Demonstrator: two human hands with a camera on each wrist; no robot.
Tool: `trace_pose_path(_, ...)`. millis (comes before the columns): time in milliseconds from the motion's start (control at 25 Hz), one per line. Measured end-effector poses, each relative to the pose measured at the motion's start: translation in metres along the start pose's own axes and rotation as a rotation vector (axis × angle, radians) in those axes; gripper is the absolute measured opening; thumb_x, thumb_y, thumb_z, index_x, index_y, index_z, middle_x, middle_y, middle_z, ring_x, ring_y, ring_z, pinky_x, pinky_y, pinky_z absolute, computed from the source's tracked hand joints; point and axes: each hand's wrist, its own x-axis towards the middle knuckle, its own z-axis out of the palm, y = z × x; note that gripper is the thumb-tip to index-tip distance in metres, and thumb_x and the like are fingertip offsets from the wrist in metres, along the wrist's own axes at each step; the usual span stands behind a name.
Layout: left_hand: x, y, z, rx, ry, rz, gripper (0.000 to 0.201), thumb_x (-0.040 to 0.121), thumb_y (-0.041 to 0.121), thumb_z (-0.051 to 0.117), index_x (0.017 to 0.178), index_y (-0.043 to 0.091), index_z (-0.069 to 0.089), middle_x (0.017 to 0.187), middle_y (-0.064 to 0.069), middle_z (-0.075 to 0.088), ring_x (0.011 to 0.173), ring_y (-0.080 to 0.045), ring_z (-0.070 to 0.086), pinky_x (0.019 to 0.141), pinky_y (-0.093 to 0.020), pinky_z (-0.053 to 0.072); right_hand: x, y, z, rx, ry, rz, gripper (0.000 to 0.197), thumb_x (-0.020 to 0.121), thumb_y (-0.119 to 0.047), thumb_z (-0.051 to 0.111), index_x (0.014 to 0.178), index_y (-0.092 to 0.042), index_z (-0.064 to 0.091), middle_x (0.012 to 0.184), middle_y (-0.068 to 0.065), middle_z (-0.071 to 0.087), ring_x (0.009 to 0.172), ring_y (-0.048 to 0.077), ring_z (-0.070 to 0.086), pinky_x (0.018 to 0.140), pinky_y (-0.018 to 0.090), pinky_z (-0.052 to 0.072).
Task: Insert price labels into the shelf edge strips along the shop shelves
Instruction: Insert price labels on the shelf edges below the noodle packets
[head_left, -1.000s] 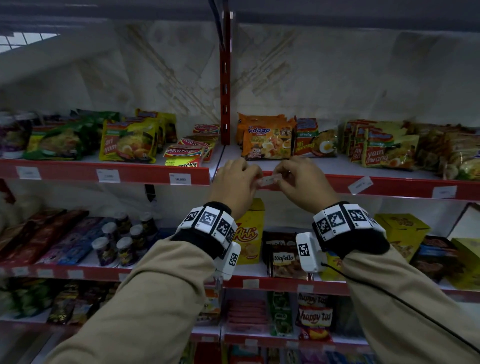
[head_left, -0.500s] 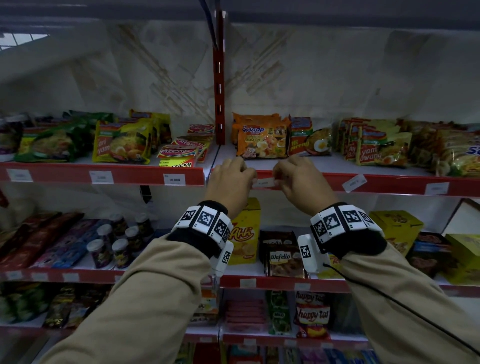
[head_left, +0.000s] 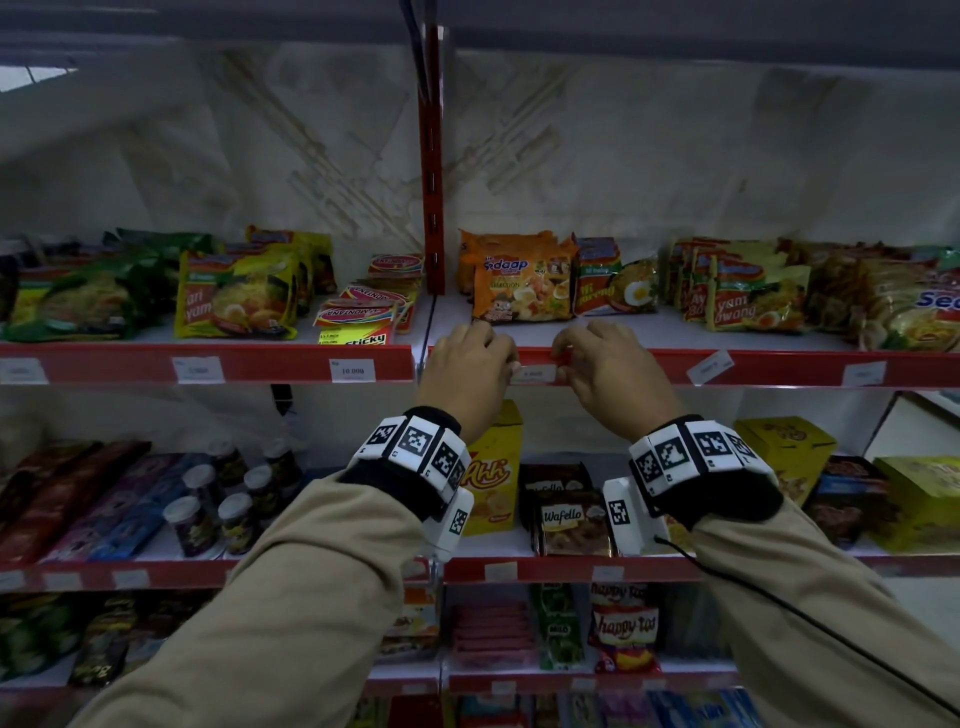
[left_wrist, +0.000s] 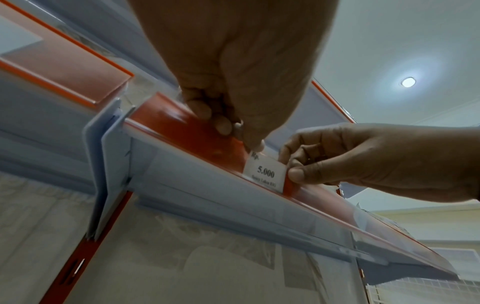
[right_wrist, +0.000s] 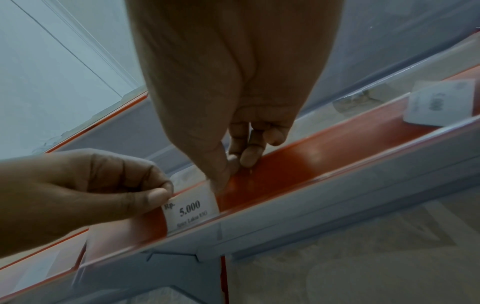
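I've got the price label (left_wrist: 265, 172) lying lengthwise in the red shelf strip (left_wrist: 182, 125), between my hands: left hand (head_left: 467, 374) pinching its left end, right hand (head_left: 610, 376) its right, both equally near.

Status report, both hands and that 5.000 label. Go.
Left hand and right hand each pinch an end of the price label. Label's lower edge sits in the red edge strip. Nothing in the way.
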Motion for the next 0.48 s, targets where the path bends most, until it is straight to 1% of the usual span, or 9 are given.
trace_pose_path(80, 0.0010, -0.0010, -0.0001, 0.011, -0.008, 0.006, 0.022, 0.099, 0.028, 0.043, 0.107, 0.015, 0.059, 0.106, -0.006, 0.053, 0.101, -0.025, 0.045, 0.081, -0.033, 0.030, -0.0009, -0.0001, -0.0001, -0.004, -0.001, -0.001, 0.022, 0.088, -0.017, 0.056, 0.110, -0.019, 0.059, 0.105, 0.007, 0.055, 0.100, 0.029, 0.045, 0.079, 0.040, 0.043)
trace_pose_path(280, -0.0022, -0.0010, 0.0022, -0.023, 0.016, 0.011, 0.022, 0.099, 0.028, 0.044, 0.107, 0.015, 0.060, 0.108, -0.005, 0.055, 0.102, -0.025, 0.045, 0.084, -0.034, 0.032, -0.0023, -0.0028, 0.0025, -0.015, -0.009, 0.033, 0.017, 0.089, -0.017, 0.057, 0.104, -0.018, 0.063, 0.104, 0.008, 0.054, 0.102, 0.029, 0.044, 0.079, 0.041, 0.044)
trace_pose_path(400, -0.0052, 0.0003, 0.0002, -0.056, 0.036, 0.010, 0.019, 0.097, 0.026, 0.048, 0.110, 0.016, 0.058, 0.110, -0.005, 0.056, 0.103, -0.025, 0.046, 0.085, -0.035, 0.033, -0.0047, -0.0019, 0.0035, 0.039, 0.038, 0.035, 0.016, 0.086, -0.015, 0.060, 0.103, -0.017, 0.062, 0.105, 0.006, 0.057, 0.104, 0.028, 0.046, 0.081, 0.041, 0.044)
trace_pose_path(480, -0.0071, 0.0002, -0.0018, -0.060, 0.043, 0.025, 0.019, 0.095, 0.021, 0.051, 0.112, 0.017, 0.056, 0.112, -0.004, 0.056, 0.103, -0.025, 0.046, 0.085, -0.035, 0.033, -0.0064, -0.0003, 0.0039, 0.053, 0.071, 0.029, 0.015, 0.084, -0.014, 0.063, 0.099, -0.016, 0.061, 0.105, 0.005, 0.058, 0.104, 0.028, 0.047, 0.081, 0.041, 0.044)
